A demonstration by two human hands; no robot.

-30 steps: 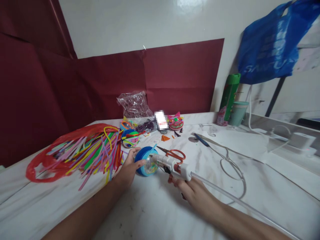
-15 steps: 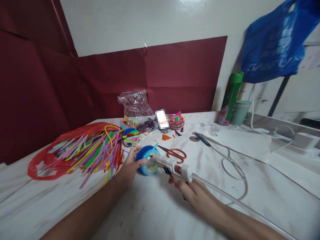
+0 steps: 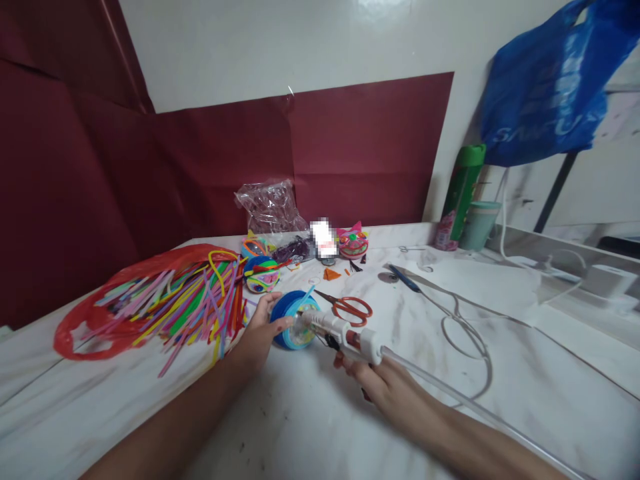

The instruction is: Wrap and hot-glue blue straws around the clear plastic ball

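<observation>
My left hand is wrapped around a round piece coiled in dark and light blue, with its clear end facing right. My right hand grips a white hot glue gun, from whose back a long clear glue stick runs to the lower right. The gun's nozzle is at the clear end of the blue piece; whether it touches is too blurred to tell. A short light blue strip sticks up from that piece. Orange-handled scissors lie just behind the gun.
Many coloured pipe cleaners lie on a red plastic bag at left. Finished-looking colourful round figures and a pink eared one stand behind. A blue-handled tool, a cable, and a green spray can are at right.
</observation>
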